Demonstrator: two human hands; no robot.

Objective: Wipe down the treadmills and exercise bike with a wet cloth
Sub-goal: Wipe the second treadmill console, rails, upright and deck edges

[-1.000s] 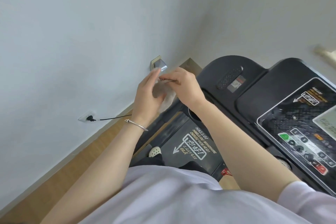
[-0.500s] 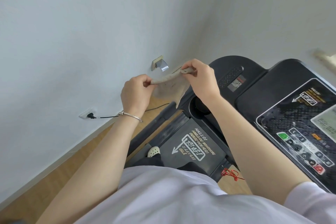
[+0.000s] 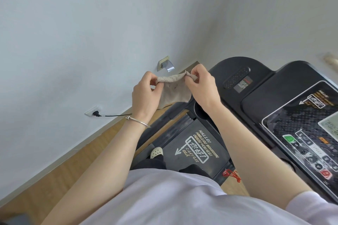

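Pale short-sleeved shirt (image 3: pixel 173 202), thin silver bangle (image 3: pixel 138 122) on the left wrist; dark trousers (image 3: pixel 157 162), cream perforated clog (image 3: pixel 157 152)

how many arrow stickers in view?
2. The deck sticker sits at lower centre; the console sticker is at far right. More may be hidden.

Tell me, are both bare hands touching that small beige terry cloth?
Touching. The head view shows the left hand pinching one top corner of the small beige terry cloth and the right hand pinching the other, with it hanging between them.
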